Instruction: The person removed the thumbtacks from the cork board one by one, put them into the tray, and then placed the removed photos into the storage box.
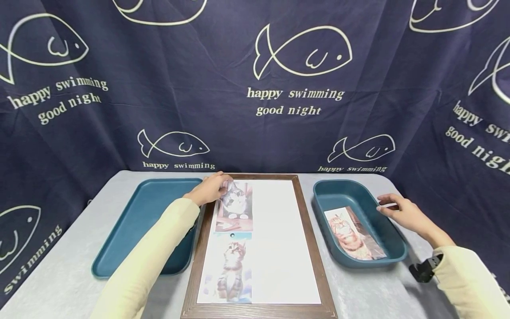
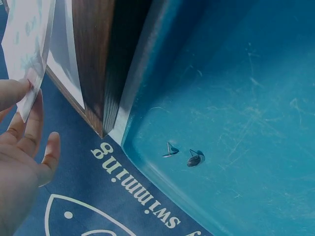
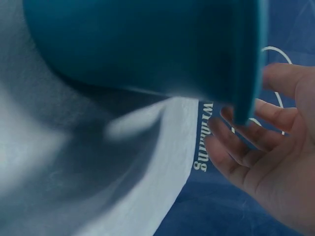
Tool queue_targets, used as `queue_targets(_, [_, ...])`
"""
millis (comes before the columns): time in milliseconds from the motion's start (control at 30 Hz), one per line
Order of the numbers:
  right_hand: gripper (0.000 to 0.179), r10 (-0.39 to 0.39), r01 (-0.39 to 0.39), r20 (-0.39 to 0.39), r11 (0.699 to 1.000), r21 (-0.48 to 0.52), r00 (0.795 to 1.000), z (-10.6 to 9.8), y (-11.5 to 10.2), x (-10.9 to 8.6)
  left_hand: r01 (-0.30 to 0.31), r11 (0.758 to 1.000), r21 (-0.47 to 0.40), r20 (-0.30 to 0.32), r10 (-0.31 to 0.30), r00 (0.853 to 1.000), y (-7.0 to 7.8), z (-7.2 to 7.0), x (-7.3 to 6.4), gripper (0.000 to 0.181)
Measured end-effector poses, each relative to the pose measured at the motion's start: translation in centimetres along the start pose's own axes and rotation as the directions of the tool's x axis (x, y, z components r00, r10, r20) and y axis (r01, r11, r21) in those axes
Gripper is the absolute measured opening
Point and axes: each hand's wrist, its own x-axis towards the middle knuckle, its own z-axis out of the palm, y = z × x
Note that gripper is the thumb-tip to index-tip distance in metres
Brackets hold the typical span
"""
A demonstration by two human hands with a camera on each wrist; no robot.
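My left hand (image 1: 211,188) is at the upper left corner of a wood-framed whiteboard (image 1: 284,241). Its thumb and finger pinch a photo card of a grey and white cat (image 1: 236,206); in the left wrist view the card (image 2: 29,49) tilts off the board. Directly below it, a tabby kitten photo card (image 1: 230,274) lies on the board with a small round magnet (image 1: 232,235) at its top. My right hand (image 1: 404,215) hovers with loosely bent fingers at the right rim of a deep teal bin (image 1: 320,201). An orange cat photo card (image 1: 348,235) leans inside that bin.
A shallow teal tray (image 1: 139,221) sits left of the board, partly under my left sleeve. Two small dark pieces, one a dark disc (image 2: 194,161), lie in its far corner. A navy fish-print curtain (image 1: 239,88) hangs behind the grey table (image 1: 59,274).
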Motion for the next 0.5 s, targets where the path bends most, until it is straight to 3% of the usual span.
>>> queue_targets(267, [0.039, -0.011, 0.009, 0.032, 0.998, 0.068, 0.999, 0.2, 0.8, -0.4, -0.018, 1.000, 0.009, -0.032, 0.019, 0.999, 0.2, -0.2, 0.2, 0.032])
queue_targets(500, [0.044, 0.045, -0.060, 0.112, 0.990, 0.129, 0.993, 0.4, 1.2, -0.4, -0.036, 0.999, -0.016, -0.065, 0.035, 0.997, 0.2, -0.2, 0.5, 0.029])
